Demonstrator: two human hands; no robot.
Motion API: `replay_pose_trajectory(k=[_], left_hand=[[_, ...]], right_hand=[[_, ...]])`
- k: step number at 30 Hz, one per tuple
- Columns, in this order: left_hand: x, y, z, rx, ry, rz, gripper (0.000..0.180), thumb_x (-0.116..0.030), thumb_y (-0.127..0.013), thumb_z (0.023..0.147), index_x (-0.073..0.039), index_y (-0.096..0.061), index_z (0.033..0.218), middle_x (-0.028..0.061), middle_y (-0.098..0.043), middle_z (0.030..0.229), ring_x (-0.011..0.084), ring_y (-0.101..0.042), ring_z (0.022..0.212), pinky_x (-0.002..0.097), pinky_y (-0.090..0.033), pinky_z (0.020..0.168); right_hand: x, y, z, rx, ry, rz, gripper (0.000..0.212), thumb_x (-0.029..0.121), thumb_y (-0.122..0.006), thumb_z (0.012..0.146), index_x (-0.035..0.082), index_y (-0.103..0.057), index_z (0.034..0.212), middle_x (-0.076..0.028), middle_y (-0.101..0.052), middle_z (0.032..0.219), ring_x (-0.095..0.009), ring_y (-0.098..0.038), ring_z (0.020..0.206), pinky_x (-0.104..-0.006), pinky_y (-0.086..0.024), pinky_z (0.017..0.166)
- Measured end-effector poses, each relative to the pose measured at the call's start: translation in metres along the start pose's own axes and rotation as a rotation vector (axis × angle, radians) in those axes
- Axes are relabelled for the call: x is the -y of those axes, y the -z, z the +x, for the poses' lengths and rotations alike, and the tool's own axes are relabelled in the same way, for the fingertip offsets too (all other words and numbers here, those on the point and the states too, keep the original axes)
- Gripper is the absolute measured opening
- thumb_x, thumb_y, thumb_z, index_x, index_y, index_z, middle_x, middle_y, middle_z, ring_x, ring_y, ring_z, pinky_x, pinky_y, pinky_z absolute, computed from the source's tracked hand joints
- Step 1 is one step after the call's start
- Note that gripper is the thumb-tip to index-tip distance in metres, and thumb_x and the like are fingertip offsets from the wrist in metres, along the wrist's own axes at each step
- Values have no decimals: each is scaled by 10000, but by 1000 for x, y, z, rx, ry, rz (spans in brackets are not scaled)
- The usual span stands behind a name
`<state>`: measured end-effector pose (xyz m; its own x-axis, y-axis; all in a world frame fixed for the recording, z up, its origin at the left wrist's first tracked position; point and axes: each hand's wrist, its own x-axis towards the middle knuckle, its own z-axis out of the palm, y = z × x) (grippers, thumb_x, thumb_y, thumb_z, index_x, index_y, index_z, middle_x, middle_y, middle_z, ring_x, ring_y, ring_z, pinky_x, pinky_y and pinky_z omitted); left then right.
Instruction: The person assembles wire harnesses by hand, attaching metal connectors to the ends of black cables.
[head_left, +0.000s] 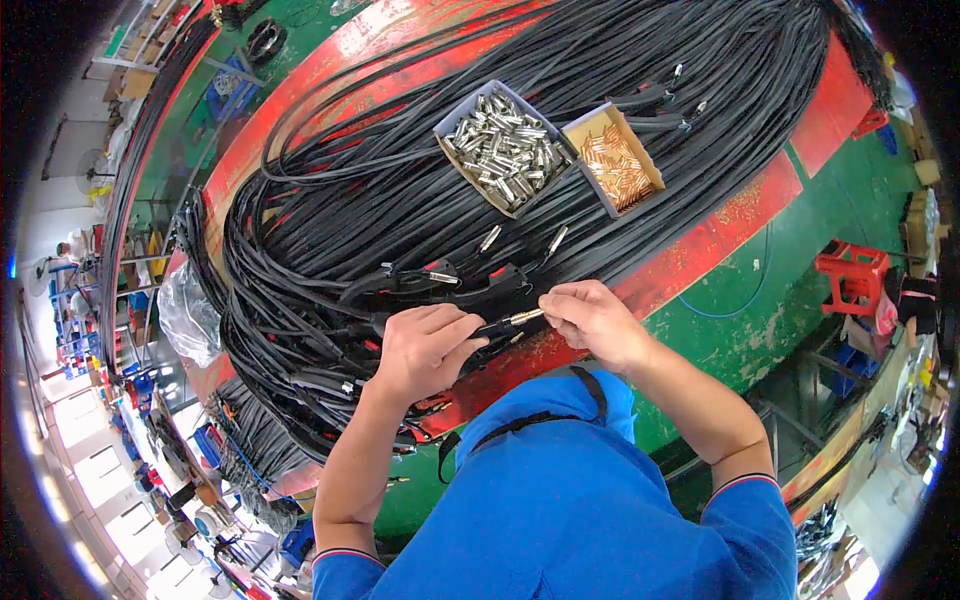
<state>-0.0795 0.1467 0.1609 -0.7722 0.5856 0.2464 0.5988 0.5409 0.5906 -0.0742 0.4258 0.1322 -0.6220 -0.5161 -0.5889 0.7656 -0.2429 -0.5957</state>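
My left hand (425, 350) is closed round the black neck of a welding torch (492, 328), whose rear runs into the cables. From between my hands its metal end (522, 318) sticks out, silver and brass coloured. The fingertips of my right hand (592, 318) pinch the far end of that metal piece; what lies under the fingers is hidden. Other torches with black handles and red triggers (507, 273) lie just beyond my hands, some with silver nozzles (557, 240) on their ends.
Thick coils of black cable (340, 225) cover the worn red table (745, 215). On them stand a box of silver nozzles (447, 143) and a smaller box of copper tips (655, 178). A red stool (850, 275) stands on the green floor to the right; clear plastic (190, 315) hangs at left.
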Motion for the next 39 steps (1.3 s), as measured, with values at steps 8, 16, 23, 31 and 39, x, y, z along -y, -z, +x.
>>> replay_pose_trajectory(k=[8,16,23,31,39], left_hand=[[3,5,-3,-5,28,-36,246,-138,-868,787,-62,-746,986,90,-718,848,312,-702,729,404,-556,617],[0,4,-2,7,8,-2,246,-154,-866,788,-68,-743,982,82,-696,822,304,-694,727,402,-546,607],[-1,0,1,-24,-29,32,265,-142,-871,765,-63,-730,975,76,-676,800,294,-690,726,392,-548,604],[-2,-2,2,-46,-68,60,266,-132,-869,757,-59,-732,973,76,-687,810,295,-701,741,391,-568,633],[4,12,-7,-38,35,-1,252,-94,-866,765,-63,-733,976,95,-713,879,313,-710,756,406,-565,644]], right_hand=[[5,2,0,-109,918,-1062,131,138,-654,1038,20,-664,984,-175,-610,838,-402,-639,759,-466,-528,667],[0,4,2,-66,822,-893,165,134,-651,1051,13,-653,939,-156,-589,787,-339,-614,712,-433,-504,650],[-6,1,-1,-92,431,-563,271,200,-632,1095,3,-651,908,-3,-555,713,-107,-503,690,-338,-438,611],[8,-4,-7,-30,16,-113,305,285,-617,1105,75,-661,889,71,-476,676,-39,-370,566,-250,-288,526],[9,-2,-4,-13,308,-150,264,290,-596,1131,57,-718,1140,56,-565,791,-42,-484,674,-230,-387,590]])
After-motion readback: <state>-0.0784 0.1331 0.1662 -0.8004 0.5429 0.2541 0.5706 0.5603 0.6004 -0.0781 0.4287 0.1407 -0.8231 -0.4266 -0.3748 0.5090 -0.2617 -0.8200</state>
